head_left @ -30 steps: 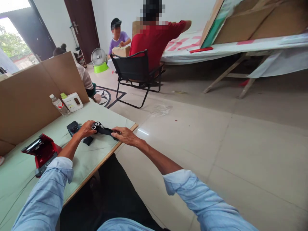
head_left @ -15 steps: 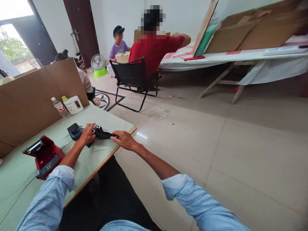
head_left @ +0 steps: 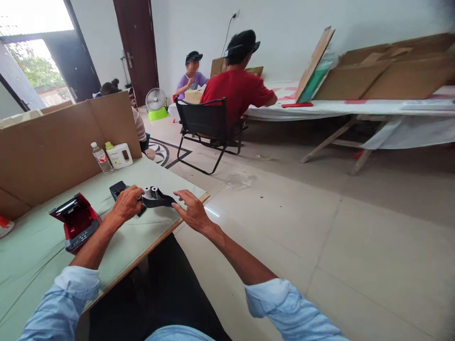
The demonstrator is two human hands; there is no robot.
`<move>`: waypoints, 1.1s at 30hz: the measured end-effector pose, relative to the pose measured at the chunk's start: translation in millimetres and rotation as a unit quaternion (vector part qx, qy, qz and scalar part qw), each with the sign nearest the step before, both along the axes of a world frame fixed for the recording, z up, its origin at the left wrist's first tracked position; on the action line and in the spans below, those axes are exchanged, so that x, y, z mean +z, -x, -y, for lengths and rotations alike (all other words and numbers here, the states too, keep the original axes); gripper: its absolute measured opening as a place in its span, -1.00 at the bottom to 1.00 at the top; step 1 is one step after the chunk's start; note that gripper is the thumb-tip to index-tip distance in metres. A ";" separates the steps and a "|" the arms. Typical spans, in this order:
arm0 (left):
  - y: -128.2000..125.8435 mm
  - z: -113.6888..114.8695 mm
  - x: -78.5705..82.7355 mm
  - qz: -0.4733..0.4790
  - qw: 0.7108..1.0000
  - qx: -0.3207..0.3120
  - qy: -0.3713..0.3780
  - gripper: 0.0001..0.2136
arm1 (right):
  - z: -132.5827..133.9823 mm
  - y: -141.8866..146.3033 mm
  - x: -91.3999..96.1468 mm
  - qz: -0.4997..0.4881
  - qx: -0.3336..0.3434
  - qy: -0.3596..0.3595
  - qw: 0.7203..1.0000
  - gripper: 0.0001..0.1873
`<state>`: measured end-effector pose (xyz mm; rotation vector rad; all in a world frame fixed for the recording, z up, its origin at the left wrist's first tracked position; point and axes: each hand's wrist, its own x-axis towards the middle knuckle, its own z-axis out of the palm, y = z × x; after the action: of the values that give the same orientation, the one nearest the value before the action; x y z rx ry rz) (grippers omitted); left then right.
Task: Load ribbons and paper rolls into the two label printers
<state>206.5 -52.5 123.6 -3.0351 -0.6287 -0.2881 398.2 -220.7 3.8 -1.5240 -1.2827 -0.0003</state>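
My left hand (head_left: 128, 205) is on the pale green tabletop with its fingers curled down. A small dark item shows under its fingertips, and I cannot make out what it is. Just beyond those fingers stand two small white-ended rolls (head_left: 151, 192). From them a black strip (head_left: 161, 201) curves right toward my right hand (head_left: 192, 211). That hand is open at the table edge, thumb and fingers apart, with the thumb tip near the strip's end. A dark blue-grey device (head_left: 118, 188) is partly hidden behind my left hand. Left of my forearm, a red printer-like device (head_left: 81, 223) has its lid raised.
A water bottle (head_left: 102, 159) and a white jug (head_left: 120, 156) stand against a cardboard panel (head_left: 53, 142). Beyond the table, a person in red sits in a black folding chair (head_left: 202, 118). A green-based fan (head_left: 157, 104) stands on the floor. Cardboard boxes (head_left: 384, 71) lie on a covered table.
My right hand has opened and its fingers have spread off the black strip. My left hand has drawn slightly back from the rolls. The person in red has lowered an arm.
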 end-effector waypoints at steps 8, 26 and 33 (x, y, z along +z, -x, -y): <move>39.5 27.0 49.4 0.019 1.000 0.010 -0.008 -0.77 | -10.4 77.4 5.3 -0.300 0.120 0.024 0.946 -0.28; 192.6 5.2 66.3 0.283 0.939 0.112 0.160 -0.78 | -87.3 152.4 118.4 -0.279 0.306 -0.027 0.910 -0.51; 232.1 -12.0 3.2 0.385 0.876 0.185 0.225 -0.70 | -128.7 184.5 109.6 -0.232 0.376 -0.006 0.897 -0.60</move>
<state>-25.6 -40.6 126.8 -2.9975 -1.4648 -1.5607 213.7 -92.0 113.4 -0.8506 -1.3809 0.8065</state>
